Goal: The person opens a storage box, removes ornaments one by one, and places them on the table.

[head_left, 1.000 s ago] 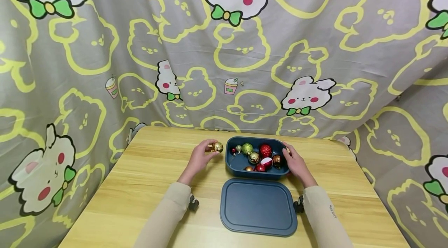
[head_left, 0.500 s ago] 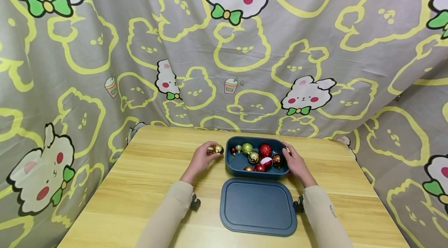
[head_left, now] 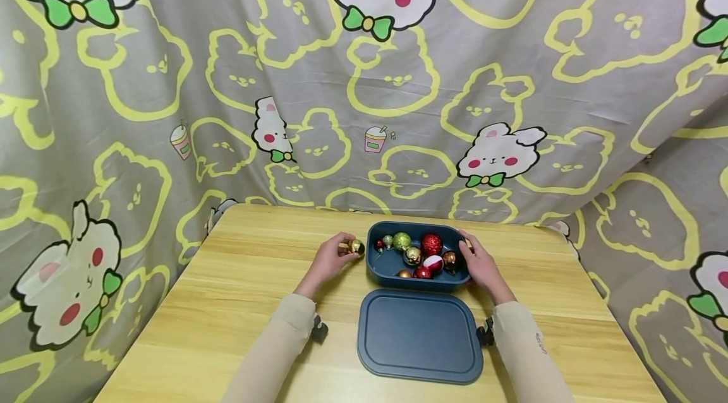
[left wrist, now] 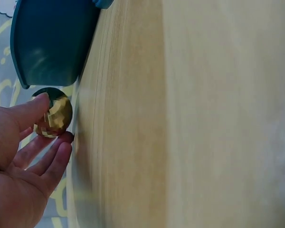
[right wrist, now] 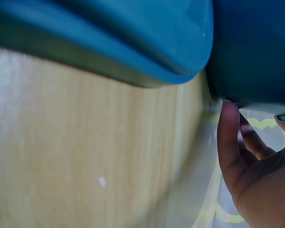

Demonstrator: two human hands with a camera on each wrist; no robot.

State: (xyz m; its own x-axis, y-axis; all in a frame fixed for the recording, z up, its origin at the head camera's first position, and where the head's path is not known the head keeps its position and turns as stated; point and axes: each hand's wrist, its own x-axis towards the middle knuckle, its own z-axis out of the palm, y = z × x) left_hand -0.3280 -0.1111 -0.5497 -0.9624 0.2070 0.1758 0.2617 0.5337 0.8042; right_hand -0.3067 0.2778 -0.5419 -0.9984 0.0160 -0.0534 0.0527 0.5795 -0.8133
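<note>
In the head view my left hand holds a shiny gold bauble between thumb and fingers, just left of a dark blue box. The left wrist view shows the bauble close to the table, near the box's end wall. My right hand grips the box at its right end; its thumb touches the outer wall in the right wrist view. Inside the box lie several baubles: a green one, a glittery red one, gold, brown and red-and-white ones.
A flat dark blue lid lies on the wooden table in front of the box, between the forearms. Behind the table hangs a grey curtain with cartoon prints, which also runs along both sides.
My left hand has lowered a little toward the table with the gold bauble in its fingers. The right hand, the box and the lid have stayed put.
</note>
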